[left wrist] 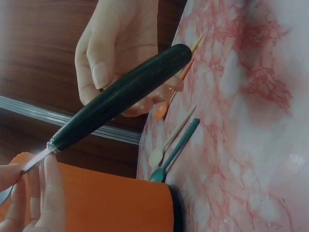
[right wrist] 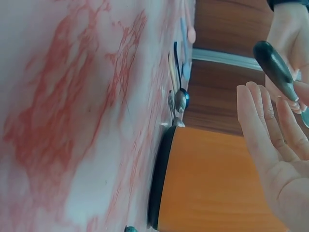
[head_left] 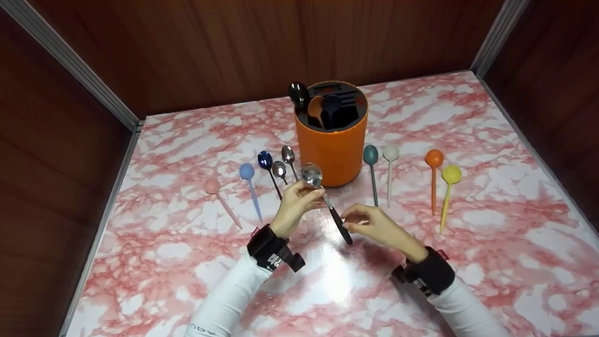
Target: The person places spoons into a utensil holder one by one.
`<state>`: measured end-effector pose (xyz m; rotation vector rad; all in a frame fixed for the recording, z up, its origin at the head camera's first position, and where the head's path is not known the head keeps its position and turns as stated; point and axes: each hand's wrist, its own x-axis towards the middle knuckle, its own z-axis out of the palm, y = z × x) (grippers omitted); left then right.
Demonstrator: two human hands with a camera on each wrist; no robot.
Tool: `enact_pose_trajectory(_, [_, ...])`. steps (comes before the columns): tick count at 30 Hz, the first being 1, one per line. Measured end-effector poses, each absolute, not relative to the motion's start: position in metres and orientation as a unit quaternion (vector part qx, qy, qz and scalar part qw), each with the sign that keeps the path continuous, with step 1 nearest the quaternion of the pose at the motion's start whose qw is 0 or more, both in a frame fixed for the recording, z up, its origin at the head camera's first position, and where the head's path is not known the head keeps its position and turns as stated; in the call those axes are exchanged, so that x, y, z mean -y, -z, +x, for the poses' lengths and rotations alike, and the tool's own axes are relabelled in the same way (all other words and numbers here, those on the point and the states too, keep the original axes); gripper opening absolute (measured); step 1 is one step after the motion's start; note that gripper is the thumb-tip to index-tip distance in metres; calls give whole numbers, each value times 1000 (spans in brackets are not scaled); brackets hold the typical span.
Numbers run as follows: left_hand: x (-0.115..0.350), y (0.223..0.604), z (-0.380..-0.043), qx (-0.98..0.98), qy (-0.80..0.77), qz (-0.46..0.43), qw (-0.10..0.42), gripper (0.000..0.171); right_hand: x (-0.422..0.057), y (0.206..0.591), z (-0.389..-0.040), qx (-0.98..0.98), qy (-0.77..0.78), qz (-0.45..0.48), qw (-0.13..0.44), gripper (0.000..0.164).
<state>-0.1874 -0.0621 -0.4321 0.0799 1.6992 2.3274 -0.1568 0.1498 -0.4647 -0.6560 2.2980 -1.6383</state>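
Observation:
A metal spoon with a black handle is held over the table, its shiny bowl pointing away. My left hand pinches its metal neck between thumb and fingers, just below the bowl. Close beside the black handle is my right hand, fingers loosely extended and holding nothing. In the left wrist view the handle passes in front of the right hand. Right behind the spoon stands an orange utensil holder with a dark slotted top; a dark spoon and an orange spoon stick out of it.
Left of the holder lie a pink spoon, a light blue spoon, a dark blue spoon and metal spoons. To its right are teal, pale, orange and yellow spoons. Wooden panels enclose the marbled table.

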Motion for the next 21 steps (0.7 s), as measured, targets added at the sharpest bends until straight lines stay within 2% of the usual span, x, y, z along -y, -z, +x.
enact_pose_trajectory(6, [60, 433, -186, -589, -796, 42, 131, 21, -148, 464, -157, -782, 566, -222, 134, 23])
enact_pose_trajectory(13, [58, 432, -184, -590, -793, 61, 140, 11, -146, 464, -158, -786, 563, -220, 126, 23])
enact_pose_trajectory(21, [56, 434, -182, -590, -791, 79, 140, 16, -146, 466, -158, -787, 557, -236, 121, 21])
